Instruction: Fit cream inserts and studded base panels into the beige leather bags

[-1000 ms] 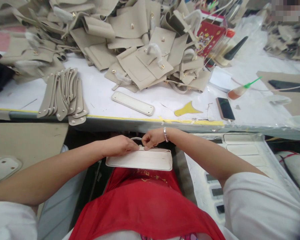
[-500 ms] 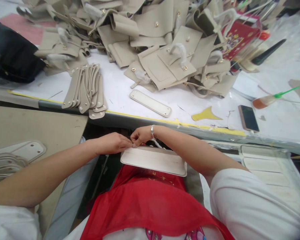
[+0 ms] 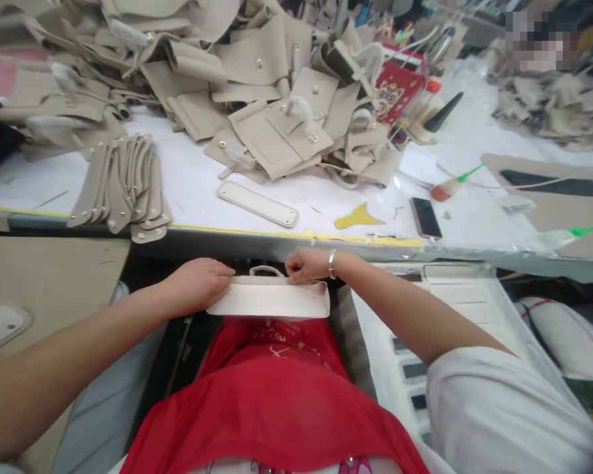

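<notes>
A pale cream bag piece (image 3: 269,299) with a light handle (image 3: 267,270) is held over my lap, just below the table edge. My left hand (image 3: 202,284) grips its left end, fingers curled over the top edge. On the upper edge toward the right, my right hand (image 3: 306,265) is closed in a pinch, with a silver bracelet at the wrist. Behind it on the table lies a flat cream strip (image 3: 257,204) with holes at its ends. A fanned stack of beige strips (image 3: 123,187) rests at the table's front edge on the left.
Beige bag parts (image 3: 281,131) are heaped across the white table (image 3: 192,197). A yellow scrap (image 3: 358,217), a phone (image 3: 425,218) and a green-tipped bottle (image 3: 445,189) lie to the right. Below stands a rack of pale pieces (image 3: 457,294); a beige board (image 3: 54,263) is at left.
My right hand has moved right along the piece's upper edge, away from my left hand, which now holds the left end. The handle shows between them. The view has shifted right.
</notes>
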Demonstrator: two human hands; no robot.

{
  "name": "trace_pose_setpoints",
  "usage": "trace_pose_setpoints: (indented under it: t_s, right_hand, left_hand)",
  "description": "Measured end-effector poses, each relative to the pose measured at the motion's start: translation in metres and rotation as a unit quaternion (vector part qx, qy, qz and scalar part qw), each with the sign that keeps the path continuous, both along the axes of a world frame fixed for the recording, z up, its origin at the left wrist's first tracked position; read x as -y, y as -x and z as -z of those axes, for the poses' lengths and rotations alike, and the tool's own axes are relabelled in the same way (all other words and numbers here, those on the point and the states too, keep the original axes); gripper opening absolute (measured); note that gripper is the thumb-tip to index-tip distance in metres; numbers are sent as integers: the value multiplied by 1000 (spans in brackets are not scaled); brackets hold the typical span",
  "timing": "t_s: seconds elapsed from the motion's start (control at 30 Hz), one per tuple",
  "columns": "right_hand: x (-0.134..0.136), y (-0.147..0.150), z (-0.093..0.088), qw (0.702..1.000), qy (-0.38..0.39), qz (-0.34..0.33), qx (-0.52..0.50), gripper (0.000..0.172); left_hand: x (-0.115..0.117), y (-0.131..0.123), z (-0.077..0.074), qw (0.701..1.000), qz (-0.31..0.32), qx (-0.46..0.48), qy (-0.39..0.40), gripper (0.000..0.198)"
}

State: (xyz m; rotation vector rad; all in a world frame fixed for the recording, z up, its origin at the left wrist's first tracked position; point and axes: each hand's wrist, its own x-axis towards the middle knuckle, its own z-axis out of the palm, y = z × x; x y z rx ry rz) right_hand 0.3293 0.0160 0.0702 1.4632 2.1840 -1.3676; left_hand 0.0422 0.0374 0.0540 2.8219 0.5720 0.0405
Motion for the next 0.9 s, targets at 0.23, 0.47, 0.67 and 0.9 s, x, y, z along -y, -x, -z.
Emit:
trace_pose_setpoints:
  t_s: [0.23,0.47,0.67,0.9]
  right_hand:
    - [122,-25,1,936,-332,104,-47,22]
    - [168,-9,42,865,-471,172,-18,11]
    - [172,-2,40,850,-486,201,3,10]
    - [172,24,43,820,-467,318,91,8]
  left_hand:
    - [81,-75,11,990,-22,133,48,24]
    - [100,-86,34,983,-44,180,-3,14]
    - [103,-89,35,980,-52,189,-21,14]
    - [104,-105,17,990,-83,110,-10,14]
